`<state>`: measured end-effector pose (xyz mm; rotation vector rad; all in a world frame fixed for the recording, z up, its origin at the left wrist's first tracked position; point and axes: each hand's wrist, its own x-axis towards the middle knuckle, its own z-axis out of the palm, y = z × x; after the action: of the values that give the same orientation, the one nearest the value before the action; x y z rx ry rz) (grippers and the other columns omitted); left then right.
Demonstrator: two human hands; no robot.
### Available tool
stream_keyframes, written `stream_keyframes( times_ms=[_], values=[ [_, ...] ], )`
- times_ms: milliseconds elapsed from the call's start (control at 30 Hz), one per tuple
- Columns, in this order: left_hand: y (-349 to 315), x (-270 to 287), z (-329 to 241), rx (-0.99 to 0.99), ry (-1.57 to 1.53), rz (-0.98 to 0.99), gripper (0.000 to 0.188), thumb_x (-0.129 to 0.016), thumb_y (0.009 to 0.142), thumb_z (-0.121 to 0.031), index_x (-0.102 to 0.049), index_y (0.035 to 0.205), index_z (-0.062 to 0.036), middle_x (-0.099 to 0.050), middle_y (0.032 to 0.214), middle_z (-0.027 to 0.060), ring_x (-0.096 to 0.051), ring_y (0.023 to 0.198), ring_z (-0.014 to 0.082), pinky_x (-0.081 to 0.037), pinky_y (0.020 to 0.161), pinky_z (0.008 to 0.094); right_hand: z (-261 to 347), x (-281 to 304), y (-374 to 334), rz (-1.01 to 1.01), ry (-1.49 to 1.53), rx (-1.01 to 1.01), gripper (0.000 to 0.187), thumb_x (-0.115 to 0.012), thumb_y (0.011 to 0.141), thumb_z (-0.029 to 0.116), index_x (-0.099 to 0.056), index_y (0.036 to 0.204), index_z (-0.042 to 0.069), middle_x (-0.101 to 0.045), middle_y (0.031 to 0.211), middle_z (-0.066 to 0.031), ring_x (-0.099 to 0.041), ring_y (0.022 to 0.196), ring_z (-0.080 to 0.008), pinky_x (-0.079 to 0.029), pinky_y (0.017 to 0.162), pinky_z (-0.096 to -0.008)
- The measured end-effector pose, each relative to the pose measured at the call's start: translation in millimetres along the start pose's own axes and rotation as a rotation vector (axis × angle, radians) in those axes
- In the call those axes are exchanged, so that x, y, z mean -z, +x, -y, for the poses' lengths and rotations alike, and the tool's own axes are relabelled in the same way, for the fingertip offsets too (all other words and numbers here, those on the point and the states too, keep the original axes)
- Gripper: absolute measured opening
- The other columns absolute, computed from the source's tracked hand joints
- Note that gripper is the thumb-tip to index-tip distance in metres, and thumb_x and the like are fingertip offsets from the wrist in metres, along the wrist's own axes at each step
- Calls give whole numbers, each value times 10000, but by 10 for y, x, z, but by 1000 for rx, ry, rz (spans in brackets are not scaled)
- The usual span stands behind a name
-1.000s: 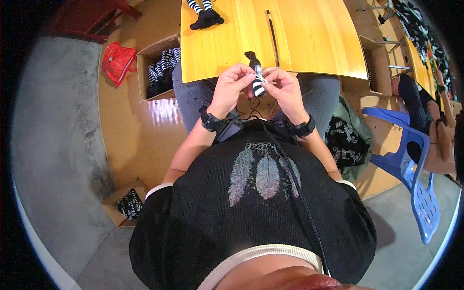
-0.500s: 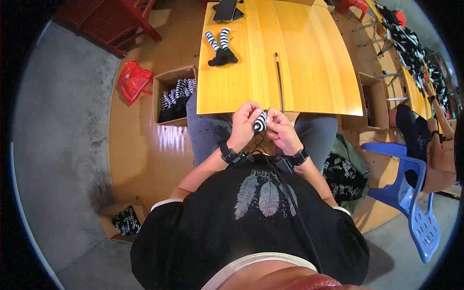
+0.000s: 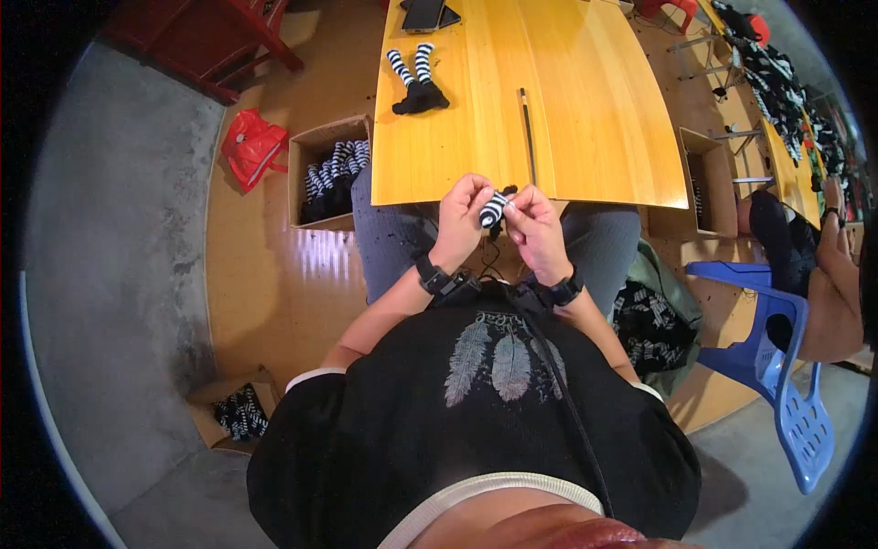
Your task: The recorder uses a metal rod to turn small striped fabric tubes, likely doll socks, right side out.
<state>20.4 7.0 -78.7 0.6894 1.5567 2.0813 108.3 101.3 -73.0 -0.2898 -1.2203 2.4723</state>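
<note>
Between both hands, just off the near edge of the yellow wooden table (image 3: 604, 137), is a small black-and-white striped knitted tube (image 3: 491, 211) with black fabric at its far end. My left hand (image 3: 460, 218) pinches one side of it, thumb and fingers closed. On the other side my right hand (image 3: 540, 229) grips it with the thumb and fingertips. A dark thin rod (image 3: 528, 133) lies on the table beyond my right hand. Farther off to the left lie two striped tubes with black ends (image 3: 421, 97), side by side.
Dark phones (image 3: 423, 15) lie at the table's far left. A cardboard box (image 3: 329, 135) of striped pieces stands left of my legs, another box (image 3: 722, 183) at right. A blue plastic chair (image 3: 764, 339) and a seated person (image 3: 828, 293) are on the right. A red bag (image 3: 251, 151) is on the floor.
My hands have risen slightly in the picture with the striped tube. More of its black fabric now shows between my hands. The person at right has shifted an arm.
</note>
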Motion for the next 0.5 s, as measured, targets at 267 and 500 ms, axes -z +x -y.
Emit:
stream_keyframes(
  times_ms=[267, 500],
  values=[
    [-12, 26, -96, 20, -163, -14, 51, -474, 852, -80, -487, 859, -32, -489, 742, -16, -457, 673, 46, -381, 607, 174, -11, -66, 76, -45, -118, -22, 93, -557, 795, 47, -483, 743, 73, -548, 776, -14, -442, 530, -39, -323, 430, -149],
    [-28, -1, -122, -184, 153, -29, 60, -488, 842, -64, -493, 823, -7, -493, 720, -13, -457, 653, 52, -388, 592, 181, 55, -94, 44, -89, -84, -17, 91, -551, 791, 25, -491, 748, 79, -575, 810, -21, -457, 561, -35, -320, 446, -141]
  ],
)
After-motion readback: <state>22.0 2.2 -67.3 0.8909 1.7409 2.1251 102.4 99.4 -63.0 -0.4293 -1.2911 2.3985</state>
